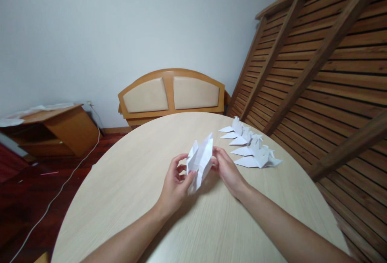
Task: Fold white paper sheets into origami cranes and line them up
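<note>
A folded sheet of white paper (202, 156) is held up over the round table, its creased flaps standing partly apart. My left hand (177, 176) grips its left and lower edge, with the thumb on the near face and fingers behind. From the other side my right hand (225, 168) closes its fingers on the right edge, the fingertips partly hidden behind the paper. Just beyond my right hand, several white folded paper figures (258, 154) with pointed ends lie in a row on the table.
The pale round wooden table (127, 198) fills the foreground. Behind it stands a padded wooden headboard (171, 94) against the wall. Slatted wooden panels (317, 73) lean at the right. A wooden cabinet (69, 130) and a white cable (66, 184) are on the left.
</note>
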Demonstrator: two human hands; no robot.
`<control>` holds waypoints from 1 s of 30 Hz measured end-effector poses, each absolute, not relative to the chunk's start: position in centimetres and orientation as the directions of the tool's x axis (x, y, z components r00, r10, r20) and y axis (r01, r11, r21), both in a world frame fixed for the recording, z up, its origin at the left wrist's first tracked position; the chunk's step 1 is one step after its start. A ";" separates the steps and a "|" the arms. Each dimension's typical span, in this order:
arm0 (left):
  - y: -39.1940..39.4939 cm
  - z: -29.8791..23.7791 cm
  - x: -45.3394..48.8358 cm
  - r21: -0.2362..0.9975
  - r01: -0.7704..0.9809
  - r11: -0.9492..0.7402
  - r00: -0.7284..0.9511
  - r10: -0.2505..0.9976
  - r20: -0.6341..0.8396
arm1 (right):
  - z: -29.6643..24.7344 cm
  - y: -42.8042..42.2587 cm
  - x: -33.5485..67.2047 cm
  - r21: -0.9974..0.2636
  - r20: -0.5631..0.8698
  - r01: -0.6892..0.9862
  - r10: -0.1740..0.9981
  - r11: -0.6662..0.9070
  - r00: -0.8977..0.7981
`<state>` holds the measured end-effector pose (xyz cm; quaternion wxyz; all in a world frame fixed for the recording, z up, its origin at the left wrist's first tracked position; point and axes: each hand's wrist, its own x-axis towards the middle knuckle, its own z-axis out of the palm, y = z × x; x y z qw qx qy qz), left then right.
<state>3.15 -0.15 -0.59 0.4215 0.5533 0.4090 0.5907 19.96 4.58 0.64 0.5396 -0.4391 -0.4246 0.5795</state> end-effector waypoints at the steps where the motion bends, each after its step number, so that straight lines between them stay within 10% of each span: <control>1: 0.0 -0.7 3.1 0.953 -0.052 -0.299 -0.051 0.954 0.296 | 0.6 4.7 20.0 -0.981 0.003 -0.196 1.000 0.007 0.017; 8: 0.4 -1.0 2.9 0.946 -0.008 -0.323 -0.086 0.943 0.321 | 1.5 3.5 20.3 -0.861 0.486 0.183 0.874 0.475 0.014; 17: 1.0 -0.2 2.5 0.942 -0.190 -0.276 -0.133 0.958 0.254 | 1.3 3.0 20.0 -0.881 0.426 0.094 0.863 0.464 -0.271; 30: 1.1 0.6 2.7 0.831 -0.556 0.025 0.044 0.999 -0.001 | 0.9 3.6 19.7 -0.826 0.533 0.104 0.827 0.554 -0.177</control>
